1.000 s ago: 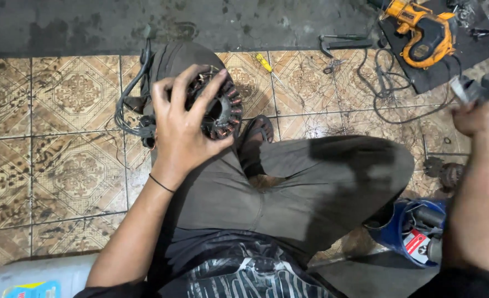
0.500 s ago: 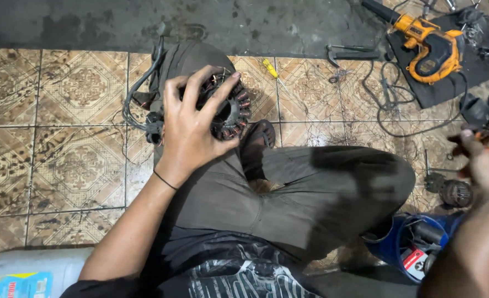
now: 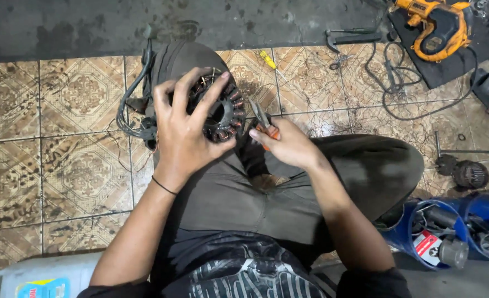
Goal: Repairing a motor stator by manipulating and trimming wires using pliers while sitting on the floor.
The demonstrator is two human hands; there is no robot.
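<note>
Stator steadied on the knee, pliers brought up to its rim.

My left hand [image 3: 186, 135] has its fingers spread and clamped over the round stator [image 3: 222, 113] with copper windings, pressing it against my raised knee [image 3: 181, 60]; its black wire harness [image 3: 134, 110] hangs off to the left over the tiled floor [image 3: 62, 138]. My right hand [image 3: 288, 146] has its fingers closed around orange-handled pliers [image 3: 263, 121], whose tips sit just beside the stator's right edge, apart from it as far as I can tell. I judge the step in hand to be working on the windings; the next move calls for setting the tips on one coil while my left hand stops the stator turning.
</note>
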